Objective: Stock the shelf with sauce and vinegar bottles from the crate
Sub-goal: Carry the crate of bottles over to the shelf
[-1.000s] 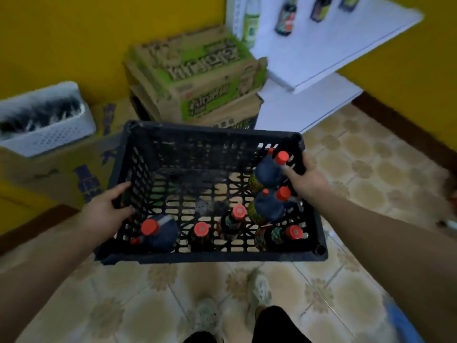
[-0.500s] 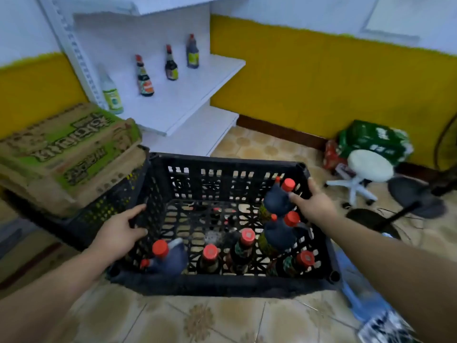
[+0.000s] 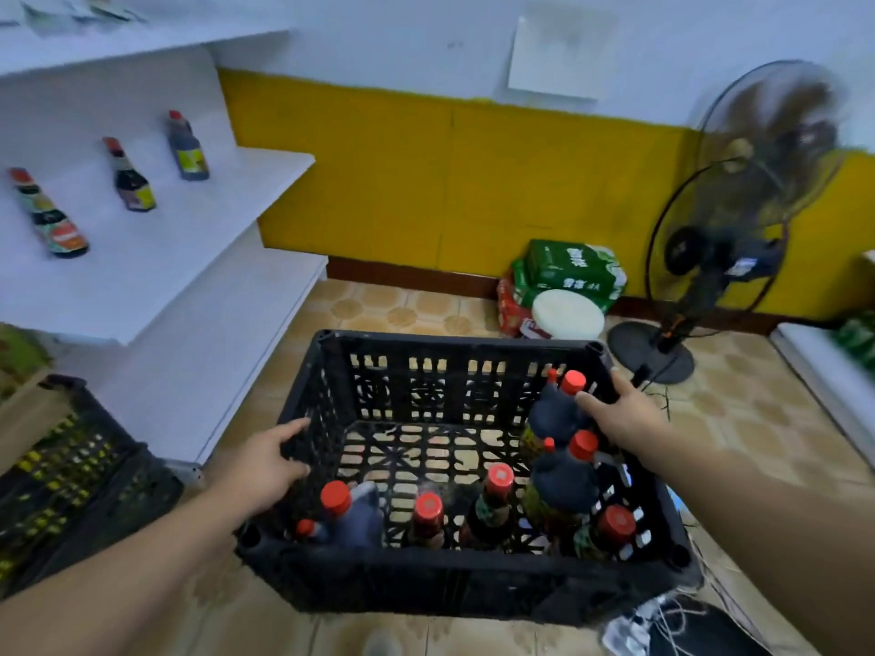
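Observation:
I carry a black plastic crate (image 3: pixel 454 352) in front of me above the tiled floor. My left hand (image 3: pixel 263 464) grips its left wall and my right hand (image 3: pixel 620 411) grips its right wall. Several dark bottles with red caps (image 3: pixel 495 501) stand or lean along the crate's near and right sides. To the upper left is a white shelf (image 3: pixel 199 220) with three bottles on it: a bottle with an orange-green label (image 3: pixel 47 215), a second dark one (image 3: pixel 129 177) and a third with a yellow label (image 3: pixel 187 146).
A second black crate (image 3: pixel 71 475) and cardboard sit at the left, below the shelf. A standing fan (image 3: pixel 724 215), a white stool (image 3: pixel 568 312) and green packs (image 3: pixel 573 269) line the yellow wall ahead. A low white shelf (image 3: pixel 824 371) is at the right. Cables (image 3: pixel 663 613) lie near my feet.
My view and the crate have swung right, away from the cardboard boxes. The shelf now lies at the left and the fan has come into view. Both hands keep their grip.

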Tool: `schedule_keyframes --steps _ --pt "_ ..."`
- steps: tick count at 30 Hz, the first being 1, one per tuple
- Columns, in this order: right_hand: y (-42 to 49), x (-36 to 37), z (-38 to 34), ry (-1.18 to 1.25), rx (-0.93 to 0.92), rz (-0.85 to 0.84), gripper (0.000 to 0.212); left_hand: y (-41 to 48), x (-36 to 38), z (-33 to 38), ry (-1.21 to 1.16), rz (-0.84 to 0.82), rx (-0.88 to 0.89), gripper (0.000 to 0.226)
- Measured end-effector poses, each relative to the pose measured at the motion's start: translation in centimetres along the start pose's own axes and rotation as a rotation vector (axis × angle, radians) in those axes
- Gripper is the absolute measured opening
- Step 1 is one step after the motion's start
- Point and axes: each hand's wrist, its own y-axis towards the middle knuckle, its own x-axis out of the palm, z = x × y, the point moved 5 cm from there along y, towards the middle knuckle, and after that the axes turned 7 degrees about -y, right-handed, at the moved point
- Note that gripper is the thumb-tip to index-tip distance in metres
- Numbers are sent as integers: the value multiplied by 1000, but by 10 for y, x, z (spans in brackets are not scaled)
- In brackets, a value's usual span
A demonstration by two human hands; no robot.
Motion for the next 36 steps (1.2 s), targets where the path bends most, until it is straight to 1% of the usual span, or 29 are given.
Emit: schedule_keyframes --steps 4,7,14,16,19,23,25,28,31,36 --pt "38 -10 2 101 65 22 86 64 9 38 2 -65 69 68" --pt "66 -20 -7 125 89 58 86 108 7 63 9 -96 105 69" --pt "142 -46 -44 157 115 114 89 203 -16 126 130 -50 171 69" --pt "172 -51 -55 168 109 118 89 230 -18 142 153 -49 167 71" --pt "225 -50 -71 200 74 72 88 269 -16 161 168 -40 149 71" --pt "298 -58 -97 229 -19 77 79 317 -6 180 141 -24 117 70" --pt "334 -63 -111 178 -50 65 84 339 -1 190 111 -1 101 69" --pt "386 -72 -135 97 -40 33 94 370 2 202 84 38 79 67" --pt "433 -73 -164 102 -53 -5 95 405 0 210 53 66 53 68" --pt "504 -65 -212 114 -60 -11 94 483 -13 224 33 48 23 70"
